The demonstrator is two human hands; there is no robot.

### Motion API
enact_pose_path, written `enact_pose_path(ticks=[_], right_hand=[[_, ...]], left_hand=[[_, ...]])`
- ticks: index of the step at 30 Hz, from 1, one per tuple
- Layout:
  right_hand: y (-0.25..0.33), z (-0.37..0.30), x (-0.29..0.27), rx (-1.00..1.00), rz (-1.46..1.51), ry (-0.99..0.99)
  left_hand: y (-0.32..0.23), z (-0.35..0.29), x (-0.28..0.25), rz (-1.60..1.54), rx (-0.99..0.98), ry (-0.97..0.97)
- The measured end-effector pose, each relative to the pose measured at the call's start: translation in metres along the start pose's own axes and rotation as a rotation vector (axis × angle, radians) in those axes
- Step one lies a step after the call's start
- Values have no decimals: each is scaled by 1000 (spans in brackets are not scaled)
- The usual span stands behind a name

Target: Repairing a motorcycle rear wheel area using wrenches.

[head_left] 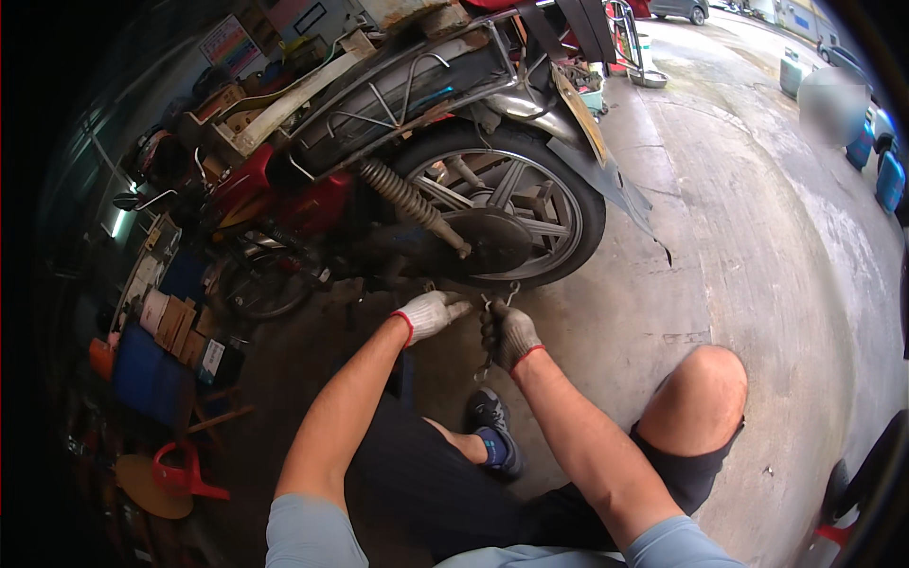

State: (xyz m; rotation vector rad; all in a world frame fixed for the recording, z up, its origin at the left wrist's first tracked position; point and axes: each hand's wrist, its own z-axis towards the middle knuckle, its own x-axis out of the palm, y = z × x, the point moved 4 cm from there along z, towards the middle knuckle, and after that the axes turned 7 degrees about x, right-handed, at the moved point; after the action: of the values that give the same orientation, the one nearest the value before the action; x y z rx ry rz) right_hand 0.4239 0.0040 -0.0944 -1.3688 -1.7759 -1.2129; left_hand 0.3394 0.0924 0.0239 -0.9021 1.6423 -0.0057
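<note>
My right hand (516,338), in a pale knitted glove with a red cuff and darkened fingers, is closed around metal wrenches (514,288). An open jaw and a ring end stick out above the fist, and another ring end shows below it. Just to the left, my left hand (432,314) wears a similar glove; its fingers stretch out toward the right hand. Both hands are low beside the rear wheel (579,213) of a red motorcycle (251,187). Above them are a rusty coil shock absorber (412,204) and the dark round hub cover (492,241).
Boxes (175,324), a blue bin (151,374) and a red plastic stool (185,471) crowd the left side. A bent mudguard flap (615,185) juts out behind the wheel. My shoe (494,421) and bare knee (696,383) are close below the hands. Concrete floor (776,284) extends right.
</note>
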Motion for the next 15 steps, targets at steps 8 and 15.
enact_pose_path(ticks=[8,15], right_hand=[[65,39,-74,-72,-69,-278],[47,71,-124,44,-10,-244]], left_hand=[[113,35,-84,719,-517,-1054],[244,50,-63,510,-655,-622]])
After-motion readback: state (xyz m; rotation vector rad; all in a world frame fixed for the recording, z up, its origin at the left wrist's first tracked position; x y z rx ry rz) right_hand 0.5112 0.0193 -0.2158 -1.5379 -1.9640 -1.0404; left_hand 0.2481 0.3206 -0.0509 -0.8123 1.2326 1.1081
